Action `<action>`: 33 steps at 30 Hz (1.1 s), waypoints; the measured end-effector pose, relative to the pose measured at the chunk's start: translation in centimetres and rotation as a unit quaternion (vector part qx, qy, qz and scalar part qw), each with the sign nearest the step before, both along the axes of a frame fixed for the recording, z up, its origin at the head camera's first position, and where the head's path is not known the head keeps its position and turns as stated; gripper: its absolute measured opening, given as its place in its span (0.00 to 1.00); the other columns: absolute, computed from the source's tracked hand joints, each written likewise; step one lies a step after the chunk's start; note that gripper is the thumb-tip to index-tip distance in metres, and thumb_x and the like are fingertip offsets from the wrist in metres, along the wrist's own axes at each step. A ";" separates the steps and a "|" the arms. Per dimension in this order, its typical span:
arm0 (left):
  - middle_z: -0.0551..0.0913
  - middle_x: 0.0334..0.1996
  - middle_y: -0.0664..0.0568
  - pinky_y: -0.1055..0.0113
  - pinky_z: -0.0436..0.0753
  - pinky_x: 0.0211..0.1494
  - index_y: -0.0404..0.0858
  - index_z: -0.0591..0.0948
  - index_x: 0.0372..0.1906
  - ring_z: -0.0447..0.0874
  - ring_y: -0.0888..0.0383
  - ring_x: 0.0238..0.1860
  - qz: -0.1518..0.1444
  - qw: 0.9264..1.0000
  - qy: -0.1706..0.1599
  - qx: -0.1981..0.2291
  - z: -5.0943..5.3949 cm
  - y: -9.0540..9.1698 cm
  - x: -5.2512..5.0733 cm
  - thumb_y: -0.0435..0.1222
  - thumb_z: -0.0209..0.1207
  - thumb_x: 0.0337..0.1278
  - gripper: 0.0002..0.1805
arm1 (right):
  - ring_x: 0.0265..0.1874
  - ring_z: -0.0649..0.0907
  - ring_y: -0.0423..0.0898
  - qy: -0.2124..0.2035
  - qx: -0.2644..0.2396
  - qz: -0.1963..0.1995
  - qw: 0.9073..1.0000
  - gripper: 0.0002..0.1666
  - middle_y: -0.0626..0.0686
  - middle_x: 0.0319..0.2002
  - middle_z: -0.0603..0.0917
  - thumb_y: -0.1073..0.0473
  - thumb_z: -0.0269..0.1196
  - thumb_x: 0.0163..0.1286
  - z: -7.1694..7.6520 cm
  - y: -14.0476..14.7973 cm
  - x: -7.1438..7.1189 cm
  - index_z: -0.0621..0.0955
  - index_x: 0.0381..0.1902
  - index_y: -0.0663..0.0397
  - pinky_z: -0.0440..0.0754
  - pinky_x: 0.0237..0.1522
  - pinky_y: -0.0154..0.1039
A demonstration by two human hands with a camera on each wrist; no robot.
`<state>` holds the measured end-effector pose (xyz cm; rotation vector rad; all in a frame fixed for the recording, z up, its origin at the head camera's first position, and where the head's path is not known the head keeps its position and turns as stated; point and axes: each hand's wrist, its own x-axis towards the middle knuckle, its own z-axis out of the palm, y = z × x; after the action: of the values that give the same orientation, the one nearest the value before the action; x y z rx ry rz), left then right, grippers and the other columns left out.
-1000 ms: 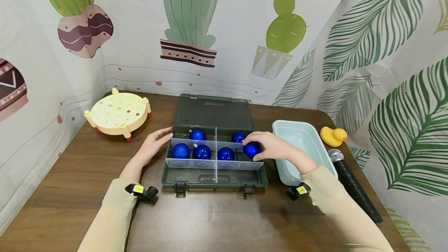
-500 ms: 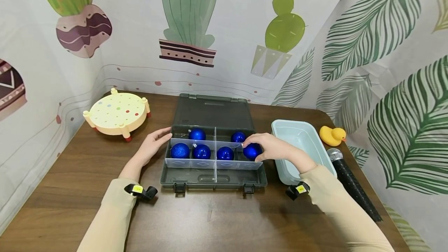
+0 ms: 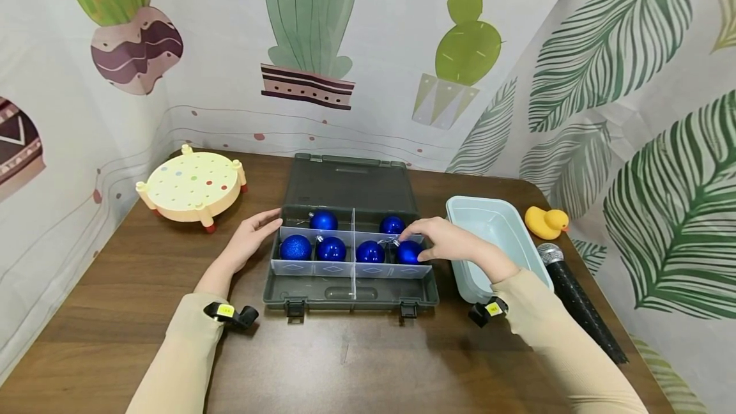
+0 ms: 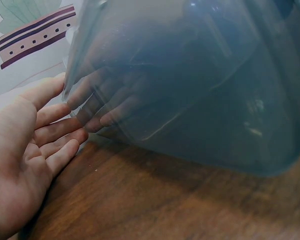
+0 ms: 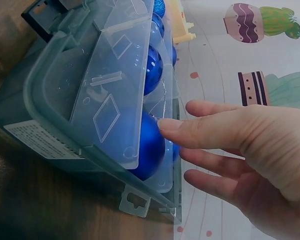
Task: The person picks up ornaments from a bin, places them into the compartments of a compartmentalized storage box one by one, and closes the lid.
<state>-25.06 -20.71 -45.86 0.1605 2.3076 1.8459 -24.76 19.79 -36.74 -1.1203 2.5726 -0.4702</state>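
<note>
A dark translucent case (image 3: 322, 287) lies with its lid laid back, several blue balls in its divided compartments. The left hand (image 3: 250, 239) rests its fingers on the case's left side; in the left wrist view that hand (image 4: 30, 150) has lightly bent fingers touching the wall. Over the right end is the right hand (image 3: 445, 239), its fingertips at a matte blue ball (image 3: 409, 252) in the middle row. From the right wrist, the hand (image 5: 245, 155) shows spread, relaxed fingers, the thumb by the top of the ball (image 5: 152, 150), which sits behind a clear divider (image 5: 110, 90).
Right of the case stands a light blue tray (image 3: 499, 222), with a yellow rubber duck (image 3: 546, 223) and a black microphone (image 3: 583, 302) beyond it. At the back left is a round cream stand (image 3: 194, 185) with its legs up. A patterned cloth hangs behind the table.
The matte blue ball has settled lower and slightly left in its compartment, and the right hand's fingers have loosened from it. The left hand keeps its place.
</note>
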 end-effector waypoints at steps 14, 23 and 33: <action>0.63 0.72 0.36 0.46 0.62 0.74 0.32 0.62 0.73 0.62 0.41 0.72 0.007 1.000 0.002 0.003 -2.9 -0.8 -1.6 0.44 0.53 0.72 0.33 | 0.53 0.82 0.56 0.012 -0.003 0.011 1.000 0.24 0.57 0.53 0.85 0.68 0.71 0.57 0.6 0.0 -0.2 0.81 0.54 0.61 0.82 0.53 0.52; 0.63 0.72 0.36 0.46 0.63 0.73 0.32 0.62 0.73 0.62 0.41 0.72 0.006 1.000 0.003 0.000 -2.9 -0.7 -1.6 0.45 0.53 0.71 0.33 | 0.48 0.84 0.55 0.007 -0.030 0.004 1.000 0.20 0.59 0.49 0.86 0.67 0.69 0.60 1.2 0.3 -1.1 0.81 0.51 0.63 0.82 0.50 0.55; 0.63 0.71 0.33 0.45 0.62 0.73 0.28 0.63 0.71 0.61 0.38 0.71 0.005 1.000 -0.002 -0.002 0.2 0.1 0.2 0.40 0.53 0.72 0.31 | 0.47 0.84 0.60 0.001 -0.114 -0.044 0.993 0.17 0.63 0.46 0.86 0.71 0.67 0.61 2.5 0.7 -2.5 0.81 0.49 0.67 0.84 0.49 0.52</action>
<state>-24.88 -20.61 -45.61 0.1453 2.3127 1.8442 -27.22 20.51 -34.23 -1.0801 2.6292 -0.8009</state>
